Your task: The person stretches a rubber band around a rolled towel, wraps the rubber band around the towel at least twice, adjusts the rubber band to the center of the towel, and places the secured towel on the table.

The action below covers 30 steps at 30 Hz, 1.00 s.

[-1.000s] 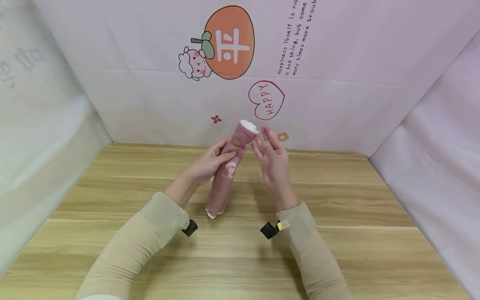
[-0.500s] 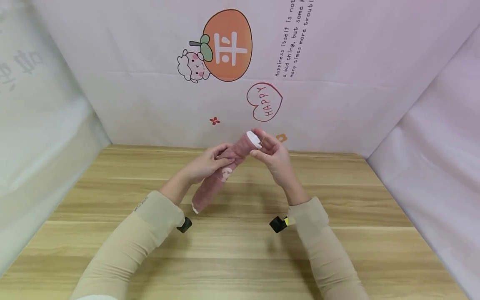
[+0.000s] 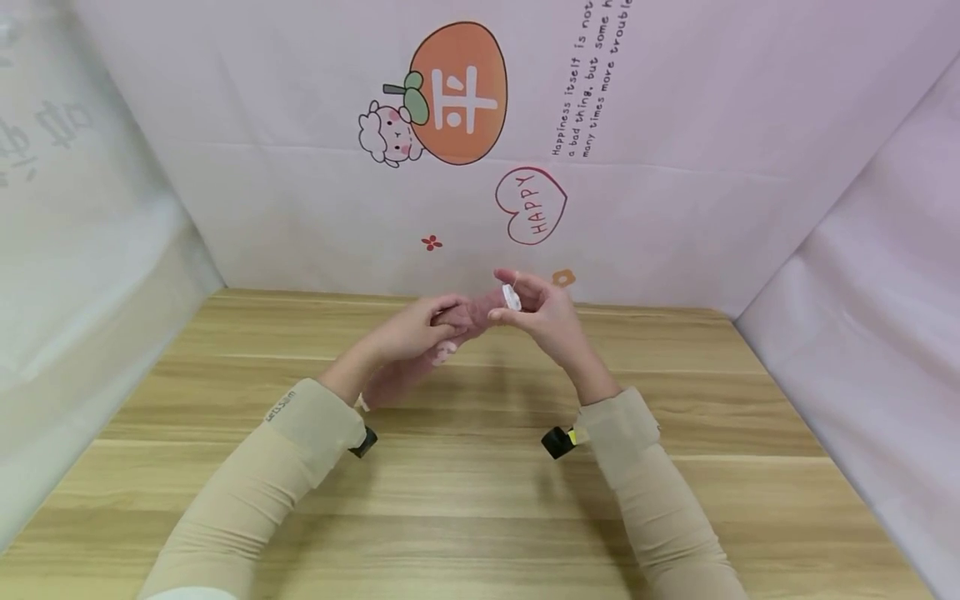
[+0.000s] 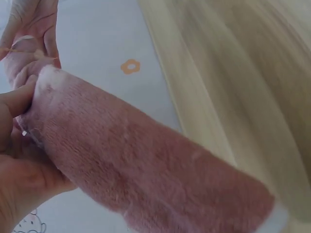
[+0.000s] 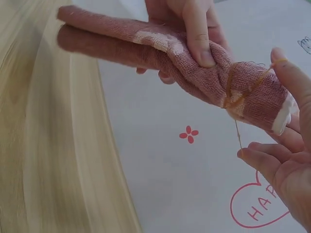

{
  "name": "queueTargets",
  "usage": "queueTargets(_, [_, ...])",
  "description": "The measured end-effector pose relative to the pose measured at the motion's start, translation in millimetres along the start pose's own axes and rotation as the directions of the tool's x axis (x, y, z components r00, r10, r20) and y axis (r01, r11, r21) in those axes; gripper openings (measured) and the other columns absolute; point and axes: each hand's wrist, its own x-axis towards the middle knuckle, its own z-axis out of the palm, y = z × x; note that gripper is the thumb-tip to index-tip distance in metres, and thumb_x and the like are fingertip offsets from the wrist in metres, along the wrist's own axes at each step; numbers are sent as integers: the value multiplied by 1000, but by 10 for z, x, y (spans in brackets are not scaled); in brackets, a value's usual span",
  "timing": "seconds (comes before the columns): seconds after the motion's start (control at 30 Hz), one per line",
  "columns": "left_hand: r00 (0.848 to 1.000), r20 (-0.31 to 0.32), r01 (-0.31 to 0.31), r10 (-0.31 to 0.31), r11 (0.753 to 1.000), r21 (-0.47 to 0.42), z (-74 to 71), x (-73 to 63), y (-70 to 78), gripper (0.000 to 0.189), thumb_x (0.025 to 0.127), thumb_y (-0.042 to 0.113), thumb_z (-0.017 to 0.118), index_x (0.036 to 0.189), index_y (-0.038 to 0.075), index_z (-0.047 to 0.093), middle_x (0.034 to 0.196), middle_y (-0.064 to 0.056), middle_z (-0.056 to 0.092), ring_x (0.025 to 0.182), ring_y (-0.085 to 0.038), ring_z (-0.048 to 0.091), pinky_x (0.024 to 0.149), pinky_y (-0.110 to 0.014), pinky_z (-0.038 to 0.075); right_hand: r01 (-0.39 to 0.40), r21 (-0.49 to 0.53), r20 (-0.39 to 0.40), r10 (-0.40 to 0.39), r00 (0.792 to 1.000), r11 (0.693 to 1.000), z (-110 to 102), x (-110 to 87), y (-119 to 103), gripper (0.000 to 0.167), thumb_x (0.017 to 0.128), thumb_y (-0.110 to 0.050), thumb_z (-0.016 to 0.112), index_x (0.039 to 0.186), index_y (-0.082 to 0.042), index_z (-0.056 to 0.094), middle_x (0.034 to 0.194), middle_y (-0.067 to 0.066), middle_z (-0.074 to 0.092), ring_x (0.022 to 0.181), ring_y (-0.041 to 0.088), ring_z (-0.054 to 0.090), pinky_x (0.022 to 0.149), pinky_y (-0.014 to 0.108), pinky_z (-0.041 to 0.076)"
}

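A pink terry towel (image 3: 397, 379), rolled long with white ends, is held above the table in the head view. My left hand (image 3: 408, 333) grips it around the middle, thumb pressed along the roll (image 5: 199, 77) in the right wrist view. An orange rubber band (image 5: 250, 91) loops around the towel near one white end. Spread thumb and fingers of my right hand (image 3: 553, 321) stretch that band beyond this end, one strand over the thumb, another running down to the fingertips. The left wrist view shows the towel's free length (image 4: 146, 145) slanting down toward the right.
Beneath the hands is a wood-grain table (image 3: 465, 517). A white printed cloth (image 3: 300, 208) hangs as a wall behind its far edge, with more white cloth (image 3: 885, 333) along both sides. A small black camera sits at each wrist.
The right hand has come to the towel's white end and now stretches the rubber band there. The towel has tilted flatter, its free end swinging left toward the left sleeve.
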Motion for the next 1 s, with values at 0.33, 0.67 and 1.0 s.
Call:
queueTargets(0.33, [1000, 7, -2, 1, 983, 186, 47, 25, 43, 35, 103, 2, 57, 137, 11, 62, 130, -10, 64, 116, -25, 59, 103, -43, 48, -34, -244, 105, 61, 993, 969, -18, 11, 69, 60, 86, -14, 86, 140, -2, 62, 145, 8, 59, 89, 17, 57, 71, 20, 49])
queueTargets(0.67, [997, -6, -60, 75, 852, 520, 140, 21, 148, 39, 100, 10, 66, 139, 14, 63, 137, -5, 63, 122, -28, 61, 94, -49, 54, 64, -427, 196, 23, 980, 902, 48, 23, 124, 57, 80, -15, 90, 129, 3, 68, 134, 14, 65, 123, 27, 62, 96, 35, 53])
queueTargets(1.0, [992, -80, -43, 94, 873, 486, 184, 9, 146, 33, 101, 13, 67, 134, 16, 68, 109, -2, 66, 97, -24, 63, 81, -46, 53, 18, -404, 148, 46, 988, 915, 60, 7, 141, 36, 84, -18, 88, 113, 0, 77, 105, 11, 76, 80, 16, 66, 70, 27, 55])
